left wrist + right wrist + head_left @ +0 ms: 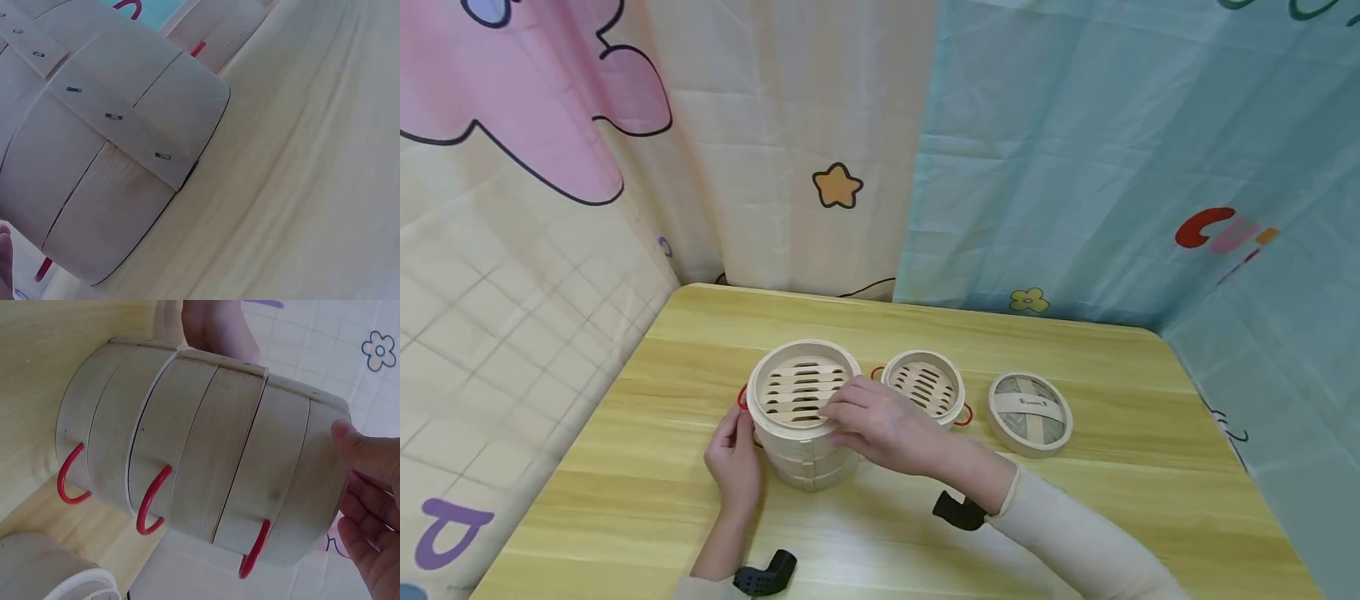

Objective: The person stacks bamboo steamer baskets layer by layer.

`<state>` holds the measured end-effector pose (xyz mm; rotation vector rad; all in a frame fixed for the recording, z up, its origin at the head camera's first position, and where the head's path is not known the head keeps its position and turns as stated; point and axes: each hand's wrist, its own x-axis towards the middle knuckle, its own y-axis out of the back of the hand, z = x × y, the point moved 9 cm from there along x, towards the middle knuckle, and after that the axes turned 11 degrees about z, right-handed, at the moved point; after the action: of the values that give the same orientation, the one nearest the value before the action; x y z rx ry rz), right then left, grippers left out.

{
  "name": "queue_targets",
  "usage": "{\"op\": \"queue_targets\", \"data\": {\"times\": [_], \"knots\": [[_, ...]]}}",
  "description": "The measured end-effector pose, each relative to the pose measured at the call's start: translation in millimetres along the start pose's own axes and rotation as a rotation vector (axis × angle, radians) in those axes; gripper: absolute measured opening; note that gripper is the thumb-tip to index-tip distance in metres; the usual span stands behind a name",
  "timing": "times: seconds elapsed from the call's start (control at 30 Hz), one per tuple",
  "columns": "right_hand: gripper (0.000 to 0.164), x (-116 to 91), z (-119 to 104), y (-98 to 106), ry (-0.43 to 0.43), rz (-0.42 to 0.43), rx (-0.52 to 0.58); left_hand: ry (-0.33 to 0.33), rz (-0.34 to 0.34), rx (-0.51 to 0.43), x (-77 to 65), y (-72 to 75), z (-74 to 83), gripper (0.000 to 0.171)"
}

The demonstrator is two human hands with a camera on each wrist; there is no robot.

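Right hand [887,423] pinches steamer stack [799,446] at four o'clock; left hand [735,458], eight o'clock: grip indeterminable. Best kept level.

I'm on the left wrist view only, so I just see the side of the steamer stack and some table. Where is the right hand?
Observer: The right hand is at the top of the steamer stack, its thumb on the outer wall near the rim.
Operator: Is that top covered?
Observer: No, the head view shows bare wooden slats inside the rim.
Operator: And is there a lid anywhere?
Observer: Yes, a round lid lies on the table, right of the smaller steamer in the head view.
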<state>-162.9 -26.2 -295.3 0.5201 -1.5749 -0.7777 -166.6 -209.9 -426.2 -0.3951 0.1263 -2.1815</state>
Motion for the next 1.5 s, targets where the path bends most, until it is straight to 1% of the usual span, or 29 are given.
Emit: {"op": "queue_targets", "data": {"times": [0.1,0.17,0.3,0.37,0.43,0.53,0.6,0.8,0.93,1.03,1.1,1.2,1.27,1.33,1.5], "knots": [[0.028,-3,9,10,-0.04,0.02,-0.006,0.043,-0.005,-0.024,1.1,0.1,-2.8,0.024],[0.03,-5,16,18,-0.068,0.032,-0.016,0.049,-0.006,-0.042,2.4,1.0,-4.1,0.025],[0.031,-11,27,34,-0.092,0.057,-0.039,0.045,0.001,-0.105,9.0,4.8,-12.0,0.025],[0.03,-15,34,41,-0.111,0.063,-0.038,0.045,0.017,-0.149,13.3,7.0,-14.9,0.025],[0.03,-21,41,48,-0.141,0.062,-0.03,0.055,0.041,-0.171,17.2,9.2,-16.5,0.024],[0.032,-32,51,56,-0.19,0.041,-0.036,0.073,0.068,-0.201,21.8,9.7,-11.8,0.025],[0.033,-39,57,59,-0.219,0.025,-0.054,0.077,0.073,-0.224,25.2,8.4,-6.0,0.025],[0.031,-62,72,62,-0.288,-0.014,-0.105,0.074,0.043,-0.34,32.6,-2.8,15.5,0.027],[0.031,-77,79,62,-0.325,-0.027,-0.124,0.096,0.015,-0.345,32.4,-11.0,21.7,0.028],[0.032,-86,85,61,-0.356,-0.053,-0.142,0.124,-0.01,-0.313,29.8,-16.9,20.9,0.03],[0.031,-92,87,59,-0.372,-0.074,-0.151,0.143,-0.025,-0.316,28.0,-20.2,19.2,0.03],[0.031,-101,91,56,-0.392,-0.11,-0.167,0.153,-0.043,-0.3,25.4,-23.8,16.6,0.03],[0.03,-108,93,54,-0.399,-0.126,-0.167,0.158,-0.044,-0.288,24.6,-25.2,14.4,0.028],[0.029,-114,96,51,-0.413,-0.148,-0.163,0.162,-0.044,-0.256,23.8,-26.0,12.1,0.028],[0.027,-128,101,42,-0.434,-0.203,-0.141,0.208,-0.027,-0.223,23.5,-25.3,5.4,0.025]]}}
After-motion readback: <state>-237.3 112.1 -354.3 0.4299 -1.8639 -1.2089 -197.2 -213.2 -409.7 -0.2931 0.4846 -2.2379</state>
